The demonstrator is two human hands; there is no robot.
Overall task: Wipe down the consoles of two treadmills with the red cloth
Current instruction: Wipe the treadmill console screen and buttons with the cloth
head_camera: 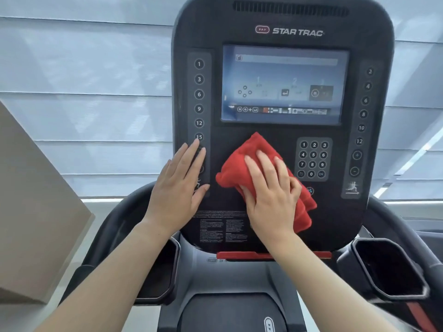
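A black Star Trac treadmill console (282, 130) fills the middle of the view, with a lit screen (284, 85) and a number keypad (313, 159). The red cloth (236, 164) lies bunched against the console just below the screen. My right hand (271, 195) presses flat on the cloth, its fingers spread over it. My left hand (179, 185) rests flat on the console's lower left edge, fingers apart, over the left button column, and holds nothing.
Black cup holders sit at the lower left (158, 274) and lower right (388, 269) of the console. A red strip (239, 255) runs under the console. A beige pillar (36, 212) stands at the left. Window blinds (84, 92) lie behind.
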